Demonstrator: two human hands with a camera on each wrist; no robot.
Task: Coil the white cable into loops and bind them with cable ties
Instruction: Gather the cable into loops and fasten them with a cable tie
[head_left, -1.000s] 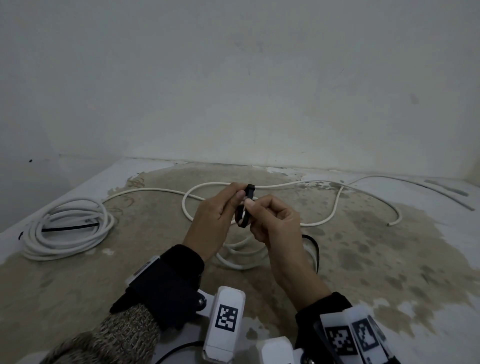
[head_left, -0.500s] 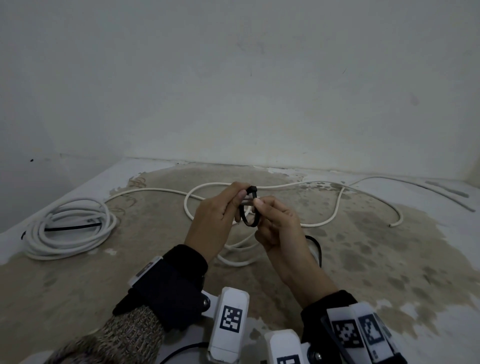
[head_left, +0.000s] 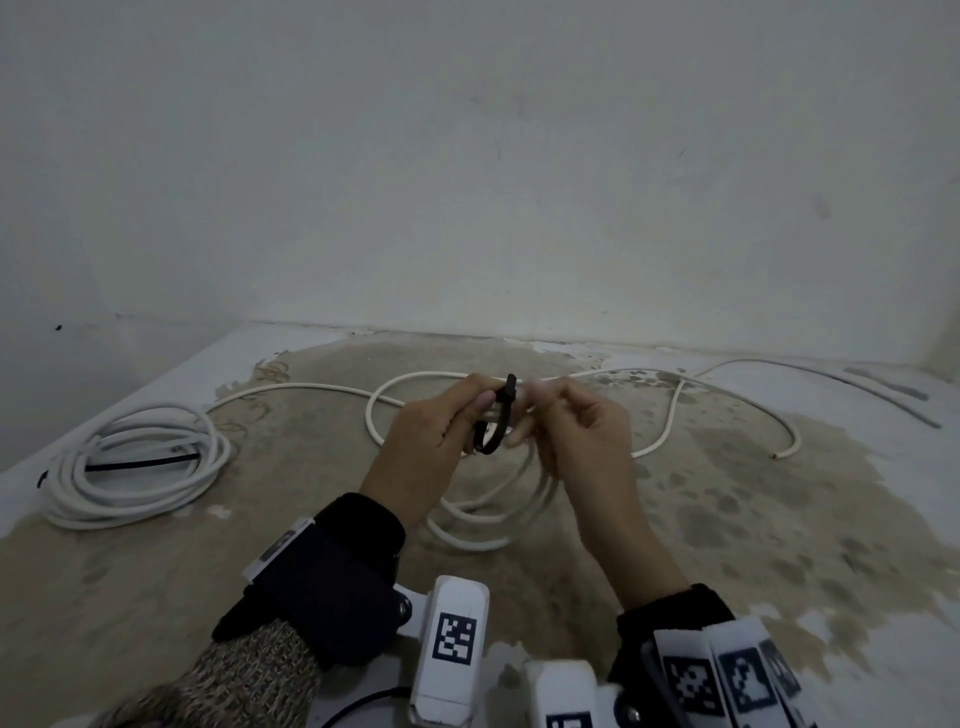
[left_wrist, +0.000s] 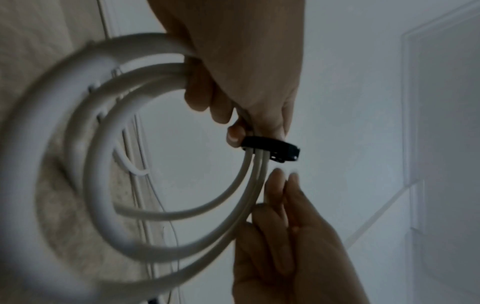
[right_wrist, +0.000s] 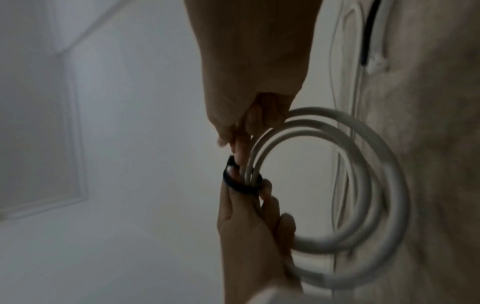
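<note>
Cable loops: the white cable (left_wrist: 166, 218) hangs in a few loops held up in the air above the middle of the stained floor (head_left: 727, 519), its loose tail trailing away toward the far right corner.
Tie: a black cable tie (left_wrist: 270, 149) circles the gathered strands, still slack, head sticking out on one side.
Left hand (head_left: 431, 447): grasping the bundle, fingers curled round the strands, thumb and forefinger pinching right at the tie.
Right hand (head_left: 576, 441): fingertips drawn together just beside the tie; blurred, so I cannot tell whether they pinch its tail or nothing.
Doing it well: probably the cinching step; keep the strands flat and parallel under the left pinch, pull the tail straight through the head until snug, not crushing the cable.
Finished coil (head_left: 135, 467): lying near the floor's left edge, a black tie across it.
Writing: none readable; only square coded markers (head_left: 453, 638) on the wrist rigs.
</note>
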